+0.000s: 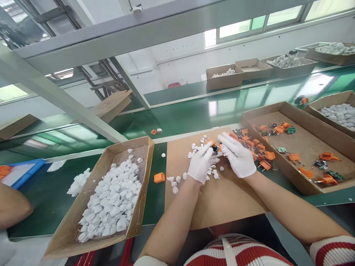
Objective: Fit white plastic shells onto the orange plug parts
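Observation:
Both my hands wear white gloves and meet over a sheet of brown cardboard [230,207]. My left hand [200,162] is closed, its fingertips gripping a small dark circuit board [215,149] with a bit of orange beside it. Close on the other side, my right hand [237,154] has its fingers pressed together at the board's edge; what they pinch is hidden. Small white pieces [215,173] lie scattered around and below my left hand. A pile of orange plug housings [260,149] rests just beyond my right hand.
At left stands a cardboard tray [148,173] heaped with white pieces. A larger tray [302,186] at right holds orange plugs and circuit boards. One orange housing [159,177] lies on the green bench. Another person's arm [12,207] shows at far left. Cardboard boxes [224,82] line the back.

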A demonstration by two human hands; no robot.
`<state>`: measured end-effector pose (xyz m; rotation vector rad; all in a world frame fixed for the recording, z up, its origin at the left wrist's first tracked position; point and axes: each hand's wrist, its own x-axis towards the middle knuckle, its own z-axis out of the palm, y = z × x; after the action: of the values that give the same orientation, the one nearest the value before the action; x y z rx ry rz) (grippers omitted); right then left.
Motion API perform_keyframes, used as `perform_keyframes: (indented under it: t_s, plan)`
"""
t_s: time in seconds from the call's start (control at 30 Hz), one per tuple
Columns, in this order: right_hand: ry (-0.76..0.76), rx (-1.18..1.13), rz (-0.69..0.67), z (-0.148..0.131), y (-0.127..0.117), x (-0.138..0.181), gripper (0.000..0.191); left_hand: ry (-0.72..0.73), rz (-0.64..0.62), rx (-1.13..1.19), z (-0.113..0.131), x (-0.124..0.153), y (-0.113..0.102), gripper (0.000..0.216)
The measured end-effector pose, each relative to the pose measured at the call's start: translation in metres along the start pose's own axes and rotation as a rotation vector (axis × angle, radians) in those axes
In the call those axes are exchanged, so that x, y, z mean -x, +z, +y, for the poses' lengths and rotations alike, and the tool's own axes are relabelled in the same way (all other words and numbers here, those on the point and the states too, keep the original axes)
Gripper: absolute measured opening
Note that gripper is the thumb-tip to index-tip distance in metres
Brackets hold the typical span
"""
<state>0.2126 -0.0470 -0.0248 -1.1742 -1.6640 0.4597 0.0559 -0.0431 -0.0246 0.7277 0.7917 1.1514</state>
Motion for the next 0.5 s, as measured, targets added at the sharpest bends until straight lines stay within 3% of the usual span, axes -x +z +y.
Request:
perform_keyframes:
  t_s: [0.07,0.17,0.3,0.5]
  plan:
    - [-0.082,0.062,-0.017,0.0012,0.0022,0.0015,0.041,-0.018,-0.070,0.057,-0.0020,0.0014,0.0028,0.037]
    - [-0.051,0.111,0.007,0.0003,0.0052,0.0049,0.039,-0.014,-0.107,0.104,-0.0046,0.0026,0.0062,0.032]
    - [0.065,0.066,0.081,-0.0031,0.0067,0.0087,0.034,0.003,-0.087,0.092,-0.0081,0.0024,0.0081,0.032]
    - [-0.046,0.073,-0.038,0.0042,0.0045,0.0036,0.045,0.036,0.018,0.091,-0.0050,0.0043,0.0066,0.040]
